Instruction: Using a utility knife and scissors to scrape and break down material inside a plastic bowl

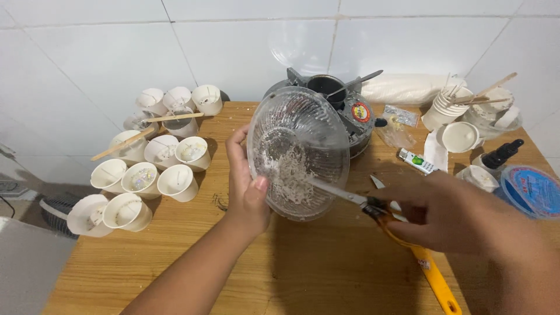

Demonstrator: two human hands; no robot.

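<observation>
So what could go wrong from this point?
1. The blade of the yellow utility knife in the right hand scrapes inside the glass bowl close to the left hand; a slip might cut the thumb.
2. The bowl is held tilted in one hand only, so it could drop.
3. The white shavings may spill onto the wooden table.

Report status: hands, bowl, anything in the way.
Left hand holds glass bowl tilted. Right hand grips yellow knife, blade in white shavings. Paper cups off left, clear.
</observation>
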